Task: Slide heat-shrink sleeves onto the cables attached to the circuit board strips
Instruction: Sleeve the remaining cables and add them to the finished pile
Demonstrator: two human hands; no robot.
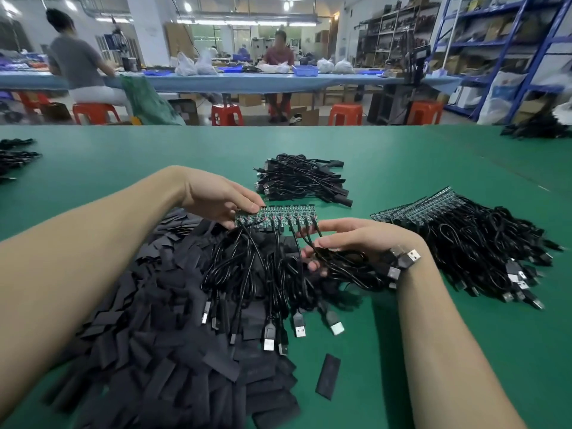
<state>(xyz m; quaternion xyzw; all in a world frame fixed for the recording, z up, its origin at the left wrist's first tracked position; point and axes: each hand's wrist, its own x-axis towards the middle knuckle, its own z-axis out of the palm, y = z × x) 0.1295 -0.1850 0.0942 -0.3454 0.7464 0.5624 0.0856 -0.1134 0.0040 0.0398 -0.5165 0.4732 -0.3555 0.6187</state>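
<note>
A green circuit board strip (280, 215) lies across the middle of the green table, with several black USB cables (247, 274) hanging from it toward me. My left hand (216, 196) pinches the strip's left end between thumb and fingers. My right hand (346, 243) curls around a bunch of those cables just below the strip's right end, and USB plugs (402, 261) stick out past its wrist. A big heap of flat black heat-shrink sleeves (148, 335) covers the table under my left forearm. One loose sleeve (328, 380) lies apart on the table.
A pile of cabled board strips (458, 239) lies to the right. A bundle of black cables (301, 179) sits behind the strip. More cable piles lie at the left edge (15, 159) and far right (538, 128). People sit at a blue bench (235, 80) beyond the table.
</note>
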